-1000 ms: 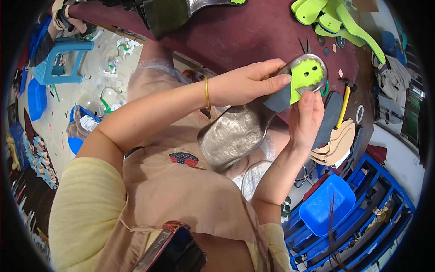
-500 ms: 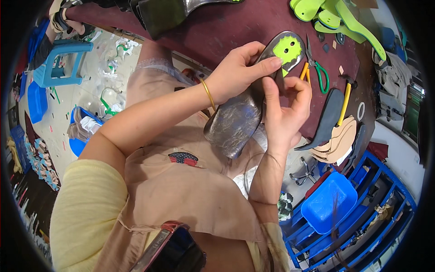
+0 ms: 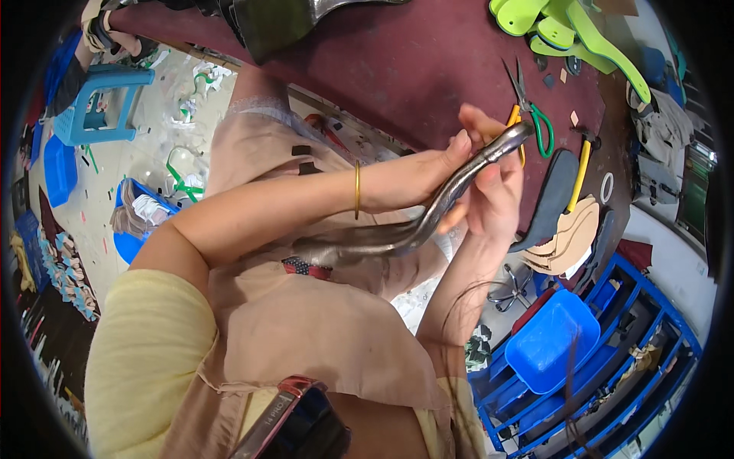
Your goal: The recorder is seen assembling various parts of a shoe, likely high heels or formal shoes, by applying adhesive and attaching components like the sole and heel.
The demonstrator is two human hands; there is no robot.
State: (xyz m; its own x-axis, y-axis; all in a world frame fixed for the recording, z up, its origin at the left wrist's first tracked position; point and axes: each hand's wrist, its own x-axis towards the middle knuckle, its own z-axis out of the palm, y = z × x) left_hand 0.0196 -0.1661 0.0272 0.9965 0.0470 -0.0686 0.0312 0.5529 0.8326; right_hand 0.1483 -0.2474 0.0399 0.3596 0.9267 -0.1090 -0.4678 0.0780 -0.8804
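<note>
Both my hands hold a shoe sole [image 3: 451,195] wrapped in dark, shiny metallic leather. It is turned edge-on, so its curved S-shaped profile shows, with the narrow end raised at the upper right and the broad end low over my apron. My left hand [image 3: 417,177] grips it from the left near the raised end, thumb pointing up along it. From the right, my right hand [image 3: 493,195] closes round the same stretch, its thumb against the edge. Some fingers of both hands are hidden behind the sole.
On the maroon table [image 3: 413,69] lie green-handled scissors [image 3: 543,130], a yellow-handled hammer [image 3: 581,176], a black sole piece [image 3: 554,195], tan insole shapes [image 3: 569,241] and lime-green soles [image 3: 600,46]. A blue basin [image 3: 554,340] rests on a blue rack at right. A blue stool [image 3: 107,103] stands left.
The sole has been turned from showing its broad face and the lime-green patch at one end to edge-on. Its broad end has swung left, and my left hand has moved lower.
</note>
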